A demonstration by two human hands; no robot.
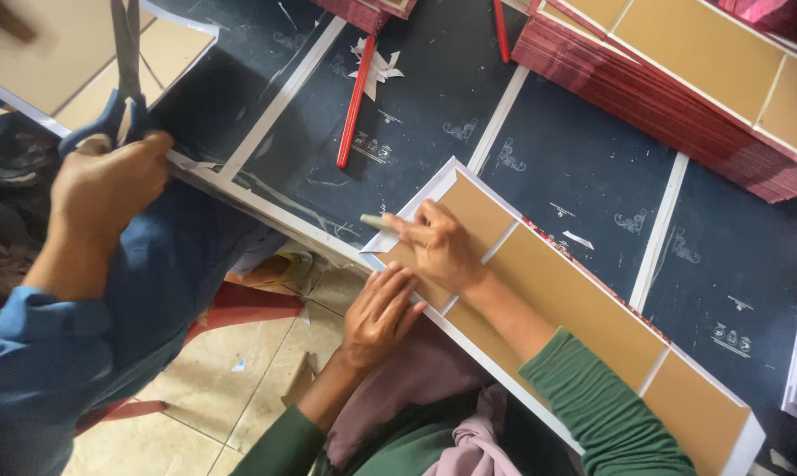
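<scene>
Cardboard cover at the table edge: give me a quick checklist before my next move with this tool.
1. Left hand pressed flat on the cardboard cover: ok.
2. Right hand gripping the pale tool, with its tip at the cover's white corner: ok.
3. Cover fully supported by the dark table: cannot tell.
4. Co-worker's scissors apart from the cover: ok.
5. Red stick apart from the cover: ok.
6. Corner fold neat: cannot tell, the fingers hide it.
</scene>
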